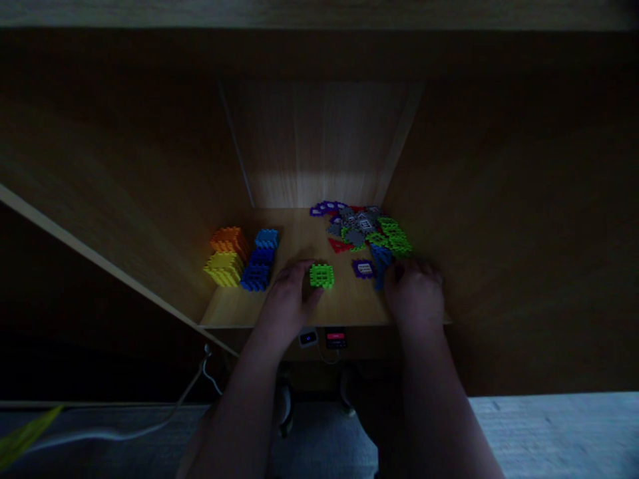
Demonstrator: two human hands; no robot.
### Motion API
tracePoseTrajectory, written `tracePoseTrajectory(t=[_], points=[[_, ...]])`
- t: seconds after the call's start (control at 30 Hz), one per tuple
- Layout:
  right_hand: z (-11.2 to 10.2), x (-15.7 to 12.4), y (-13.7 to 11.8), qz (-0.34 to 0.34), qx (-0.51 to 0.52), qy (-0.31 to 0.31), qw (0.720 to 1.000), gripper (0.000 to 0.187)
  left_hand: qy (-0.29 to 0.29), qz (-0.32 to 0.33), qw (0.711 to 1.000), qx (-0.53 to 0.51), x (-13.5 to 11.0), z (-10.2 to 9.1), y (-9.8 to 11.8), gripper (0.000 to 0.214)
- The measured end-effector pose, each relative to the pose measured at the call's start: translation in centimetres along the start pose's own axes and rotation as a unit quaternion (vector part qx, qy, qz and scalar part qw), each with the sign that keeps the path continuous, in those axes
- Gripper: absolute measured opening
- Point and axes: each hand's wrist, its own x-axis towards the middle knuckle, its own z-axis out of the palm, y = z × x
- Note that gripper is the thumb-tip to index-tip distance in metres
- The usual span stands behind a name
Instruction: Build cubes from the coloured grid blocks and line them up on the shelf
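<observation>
On the wooden shelf my left hand point(288, 296) curves round a bright green interlocking plastic tile point(321, 275), thumb and forefinger at its near and far edges. It looks thick, like a small stack. At the right, my right hand point(414, 289) is curled beside some blue tiles point(381, 259); its fingertips are hidden, so what they hold does not show. Between the hands lies one purple tile point(363, 269) with a white grid. Behind it spreads a loose heap of grey tiles point(355, 233), with green tiles point(394, 236), a red piece point(340, 245) and purple ones.
Left on the shelf stand stacks of orange tiles point(229, 241), yellow tiles point(223, 267), dark blue tiles point(256, 274) and light blue tiles point(267, 238). Wooden panels point(324, 146) enclose the shelf. Below its front edge are a phone point(335, 337) and a small device point(308, 338) with a cable.
</observation>
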Motion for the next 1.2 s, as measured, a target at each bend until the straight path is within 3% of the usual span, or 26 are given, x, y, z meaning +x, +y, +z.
tracePoseTrajectory(t=[0.4, 0.63, 0.73, 0.83, 0.93, 1.1, 1.2], points=[[-0.2, 0.3, -0.1, -0.006, 0.020, -0.017, 1.000, 0.034, 0.015, -0.002, 1.000, -0.023, -0.1, 0.1, -0.4, 0.047], [-1.7, 0.1, -0.4, 0.030, 0.156, 0.096, 0.983, 0.027, 0.019, 0.006, 0.998, -0.054, -0.4, -0.3, -0.2, 0.048], [-1.8, 0.0, -1.0, 0.074, 0.271, 0.108, 0.954, 0.019, 0.040, 0.002, 0.998, -0.046, -0.5, -0.6, -0.1, 0.044], [-1.2, 0.1, -1.8, 0.118, 0.419, 0.094, 0.895, 0.027, 0.049, 0.012, 0.998, -0.031, -0.5, -0.9, 0.1, 0.039], [-0.7, 0.1, -2.9, 0.106, 0.539, 0.037, 0.835, 0.034, 0.052, 0.042, 0.998, -0.016, -0.7, -1.0, 0.5, 0.033], [-1.9, -0.9, -5.7, 0.079, 0.628, -0.045, 0.773, 0.025, 0.062, 0.126, 0.990, 0.034, -1.3, -0.5, 1.7, 0.056], [-3.2, -1.8, -7.4, 0.059, 0.654, -0.069, 0.751, 0.022, 0.077, 0.144, 0.987, 0.008, -1.5, 0.1, 2.3, 0.056]])
